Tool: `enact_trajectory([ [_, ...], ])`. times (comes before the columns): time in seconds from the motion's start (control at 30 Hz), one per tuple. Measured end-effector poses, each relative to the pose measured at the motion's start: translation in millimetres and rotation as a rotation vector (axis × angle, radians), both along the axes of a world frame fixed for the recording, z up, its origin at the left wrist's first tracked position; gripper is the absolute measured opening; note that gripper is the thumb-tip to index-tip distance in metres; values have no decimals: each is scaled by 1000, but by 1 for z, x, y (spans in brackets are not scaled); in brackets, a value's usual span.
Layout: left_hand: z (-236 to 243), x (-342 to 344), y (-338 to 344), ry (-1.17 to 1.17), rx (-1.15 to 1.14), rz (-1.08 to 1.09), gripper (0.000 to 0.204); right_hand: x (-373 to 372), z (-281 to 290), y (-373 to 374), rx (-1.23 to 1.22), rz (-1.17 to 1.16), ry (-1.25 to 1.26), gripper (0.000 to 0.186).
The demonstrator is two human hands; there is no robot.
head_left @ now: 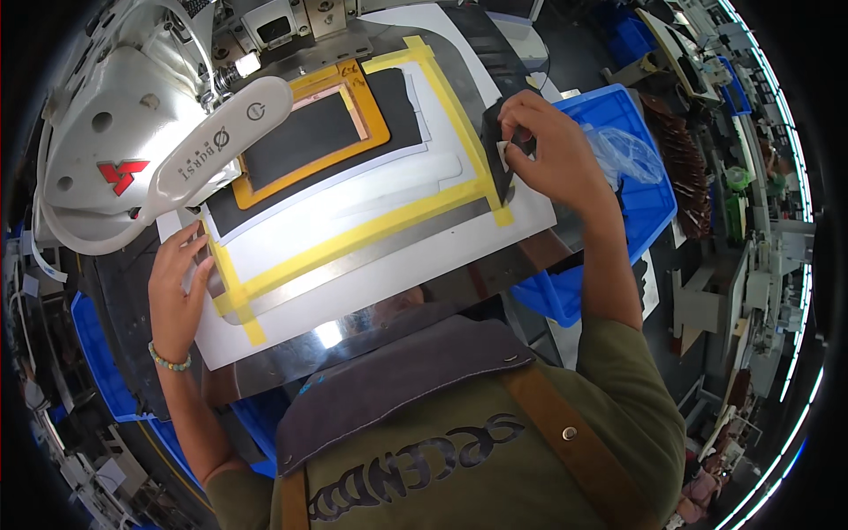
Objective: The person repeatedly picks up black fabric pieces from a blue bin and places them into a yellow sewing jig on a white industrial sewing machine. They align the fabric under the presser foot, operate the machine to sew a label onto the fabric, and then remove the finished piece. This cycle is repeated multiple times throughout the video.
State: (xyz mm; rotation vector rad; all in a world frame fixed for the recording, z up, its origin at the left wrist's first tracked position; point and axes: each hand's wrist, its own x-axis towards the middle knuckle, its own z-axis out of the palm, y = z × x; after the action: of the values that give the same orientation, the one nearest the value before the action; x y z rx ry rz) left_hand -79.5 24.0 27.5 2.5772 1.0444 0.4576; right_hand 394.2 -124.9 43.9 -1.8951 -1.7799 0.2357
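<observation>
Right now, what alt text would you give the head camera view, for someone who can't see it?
A person's left hand rests at the left edge of a yellow-taped white panel, while the right hand pinches a small pale piece by the opposite edge. An orange frame lies on black material atop the panel, beside a white machine.

The head-worn fisheye camera looks down and forward from above the person's olive-green cloth shirt (618, 402), close over the glossy dark desk (291, 353). Its upright view takes in the bare left hand (177, 287), bare right hand (558, 157) and, at upper left, the bulky white machine (132, 93); straight edges bend toward its rim.
</observation>
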Motion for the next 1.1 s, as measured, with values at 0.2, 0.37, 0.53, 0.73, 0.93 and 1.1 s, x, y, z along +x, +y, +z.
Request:
enact_trajectory([
  [0.2,1,-1,2,-23,-1,-5,29,6,-13,13,-212,22,174,11],
  [0.37,-2,-8,-1,-88,-43,4,29,4,-7,30,-298,102,203,16],
  [0.53,0,-8,13,-108,-11,-2,27,12,15,68,-157,111,98,16],
  [0.73,-13,10,41,-59,-1,53,24,-76,12,157,103,466,-69,8],
  [0.93,-47,28,71,-114,-235,85,30,-141,-17,174,114,460,-120,19],
  [1.1,-48,47,66,-287,-330,-21,35,-152,-19,167,113,413,-116,11],
])
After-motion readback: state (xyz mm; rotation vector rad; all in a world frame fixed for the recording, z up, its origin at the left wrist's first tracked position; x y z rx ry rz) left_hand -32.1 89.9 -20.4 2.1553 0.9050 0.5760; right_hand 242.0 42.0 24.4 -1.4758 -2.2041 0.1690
